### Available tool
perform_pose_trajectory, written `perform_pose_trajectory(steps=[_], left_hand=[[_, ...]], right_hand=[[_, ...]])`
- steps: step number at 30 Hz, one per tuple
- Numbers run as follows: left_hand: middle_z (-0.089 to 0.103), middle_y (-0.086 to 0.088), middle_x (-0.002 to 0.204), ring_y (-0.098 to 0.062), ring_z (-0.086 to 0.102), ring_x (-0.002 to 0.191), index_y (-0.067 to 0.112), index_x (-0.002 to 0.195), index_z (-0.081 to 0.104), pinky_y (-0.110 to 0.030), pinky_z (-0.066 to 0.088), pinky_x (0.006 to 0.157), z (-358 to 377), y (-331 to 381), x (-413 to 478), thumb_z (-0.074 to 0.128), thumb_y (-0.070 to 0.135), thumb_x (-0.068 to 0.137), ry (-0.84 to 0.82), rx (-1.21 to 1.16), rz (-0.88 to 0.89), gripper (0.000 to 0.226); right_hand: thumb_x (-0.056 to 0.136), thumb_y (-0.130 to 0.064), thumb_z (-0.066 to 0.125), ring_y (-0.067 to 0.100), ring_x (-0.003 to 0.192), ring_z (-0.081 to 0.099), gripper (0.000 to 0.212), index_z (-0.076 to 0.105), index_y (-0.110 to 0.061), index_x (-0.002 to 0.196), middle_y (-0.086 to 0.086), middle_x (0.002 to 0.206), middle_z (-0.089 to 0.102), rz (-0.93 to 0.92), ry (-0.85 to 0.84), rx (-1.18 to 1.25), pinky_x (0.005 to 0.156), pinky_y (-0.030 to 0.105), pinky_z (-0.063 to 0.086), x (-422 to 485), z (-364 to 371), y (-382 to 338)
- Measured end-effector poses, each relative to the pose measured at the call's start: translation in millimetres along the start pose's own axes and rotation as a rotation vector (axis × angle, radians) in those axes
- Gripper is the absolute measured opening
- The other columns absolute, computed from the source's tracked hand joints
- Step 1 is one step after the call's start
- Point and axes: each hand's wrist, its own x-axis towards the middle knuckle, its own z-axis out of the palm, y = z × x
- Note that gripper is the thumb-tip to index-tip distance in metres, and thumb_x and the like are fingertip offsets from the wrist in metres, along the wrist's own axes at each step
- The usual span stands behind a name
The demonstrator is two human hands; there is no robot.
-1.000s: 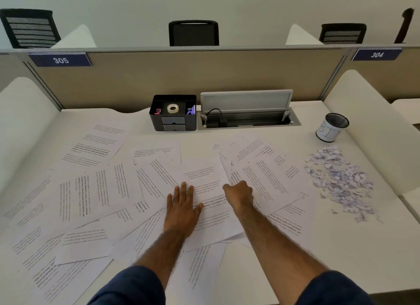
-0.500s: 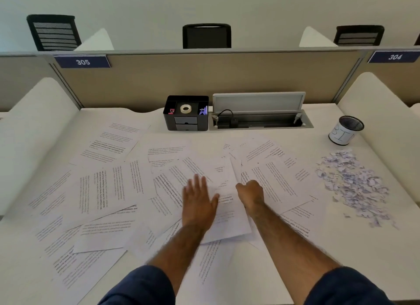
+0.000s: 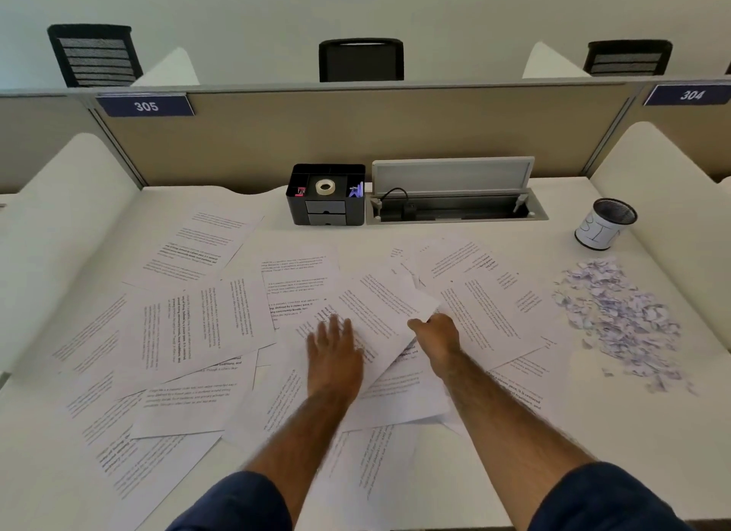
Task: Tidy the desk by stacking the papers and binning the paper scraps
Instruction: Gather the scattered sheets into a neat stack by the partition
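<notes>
sheet (image 3: 379,305) mid-desk, one edge pinched by right hand (image 3: 437,338) | left hand (image 3: 334,356) flat on it, fingers straight | papers (image 3: 197,324) strewn overlapping all round | paper scraps (image 3: 621,317) heaped at right, near mesh cup (image 3: 605,229) | black organiser (image 3: 326,194) behind

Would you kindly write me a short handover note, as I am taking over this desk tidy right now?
Left hand: open, flat on the loose papers.
Right hand: pinches the edge of one sheet, that edge raised.
Paper scraps: heaped at the right, near the mesh bin.
Done: no stack yet, scraps not yet binned.
Left: stack all sheets, bin the scraps.
</notes>
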Motion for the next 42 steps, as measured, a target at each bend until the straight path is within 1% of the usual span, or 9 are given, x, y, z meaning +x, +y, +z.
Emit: perform_pose_trajectory(steps=[5, 11, 14, 21, 24, 27, 34, 38, 42], left_hand=[[-0.018, -0.008, 0.168, -0.031, -0.017, 0.154, 0.015, 0.161, -0.009, -0.045, -0.006, 0.126, 13, -10, -1, 0.023, 0.056, 0.105, -0.096, -0.094, -0.069, 0.076], [0.034, -0.005, 0.163, -0.023, 0.03, 0.15, 0.016, 0.154, 0.039, -0.043, 0.025, 0.124, -9, -17, 14, 0.035, 0.052, 0.105, 0.084, -0.231, -0.014, 0.06], [0.046, -0.007, 0.155, -0.026, 0.042, 0.143, 0.014, 0.148, 0.047, -0.046, 0.034, 0.119, -27, -41, 30, 0.043, 0.052, 0.103, 0.169, -0.271, -0.066, 0.059], [0.069, -0.014, 0.124, -0.029, 0.062, 0.107, 0.004, 0.117, 0.068, -0.038, 0.047, 0.094, -54, -48, 64, 0.037, 0.041, 0.107, 0.108, -0.619, -0.233, 0.049], [0.067, -0.014, 0.121, -0.026, 0.06, 0.101, 0.007, 0.112, 0.066, -0.039, 0.05, 0.091, -42, -41, 54, 0.039, 0.027, 0.106, 0.064, -0.401, -0.206, 0.035], [0.055, -0.011, 0.14, -0.031, 0.052, 0.126, 0.013, 0.143, 0.051, -0.046, 0.046, 0.105, -31, -31, 41, 0.047, 0.044, 0.103, 0.033, -0.242, -0.175, 0.051], [0.036, -0.005, 0.157, -0.027, 0.038, 0.139, 0.019, 0.155, 0.034, -0.042, 0.037, 0.114, -14, -23, 26, 0.056, 0.048, 0.098, 0.015, 0.004, -0.018, 0.068], [0.039, -0.008, 0.153, -0.028, 0.039, 0.137, 0.015, 0.153, 0.036, -0.042, 0.039, 0.112, -18, -20, 27, 0.063, 0.044, 0.096, 0.007, -0.044, -0.03, 0.07], [0.036, -0.012, 0.151, -0.031, 0.037, 0.137, 0.012, 0.155, 0.027, -0.046, 0.044, 0.107, -25, -12, 34, 0.073, 0.052, 0.085, -0.052, -0.131, -0.098, 0.092]], right_hand=[[0.087, -0.006, 0.069, 0.017, 0.09, 0.065, 0.031, 0.066, -0.008, 0.118, 0.004, 0.112, 0.071, 0.059, -0.069, 0.147, 0.067, 0.025, 0.055, -3, 3, 4], [0.086, 0.005, 0.065, 0.017, 0.085, 0.063, 0.029, 0.066, -0.014, 0.108, 0.002, 0.098, 0.068, 0.056, -0.082, 0.237, 0.073, 0.026, 0.054, -7, -7, -2], [0.085, 0.003, 0.069, 0.024, 0.095, 0.067, 0.029, 0.068, -0.013, 0.109, 0.005, 0.107, 0.072, 0.032, -0.155, 0.306, 0.092, 0.04, 0.055, -3, -26, -9], [0.083, -0.001, 0.075, 0.032, 0.101, 0.067, 0.036, 0.067, -0.007, 0.117, 0.011, 0.111, 0.072, 0.043, -0.175, 0.379, 0.095, 0.045, 0.054, 6, -61, -6], [0.084, 0.003, 0.072, 0.028, 0.098, 0.064, 0.036, 0.065, -0.006, 0.118, 0.008, 0.112, 0.068, 0.052, -0.093, 0.216, 0.096, 0.039, 0.051, 9, -54, 4], [0.082, 0.006, 0.069, 0.033, 0.096, 0.067, 0.025, 0.068, 0.002, 0.106, 0.017, 0.107, 0.071, 0.127, -0.056, 0.154, 0.09, 0.043, 0.056, 11, -35, 14], [0.084, -0.015, 0.061, 0.023, 0.079, 0.065, 0.024, 0.066, 0.0, 0.101, 0.01, 0.097, 0.07, 0.097, 0.021, -0.094, 0.053, 0.019, 0.045, -2, 14, -9], [0.073, -0.031, 0.061, 0.026, 0.092, 0.065, 0.051, 0.06, -0.004, 0.117, 0.013, 0.114, 0.065, 0.133, 0.061, -0.192, 0.069, 0.031, 0.06, 0, 24, -19], [0.082, -0.026, 0.063, 0.029, 0.1, 0.062, 0.054, 0.051, -0.002, 0.129, 0.015, 0.126, 0.057, 0.14, 0.105, -0.26, 0.082, 0.036, 0.06, 2, 24, -18]])
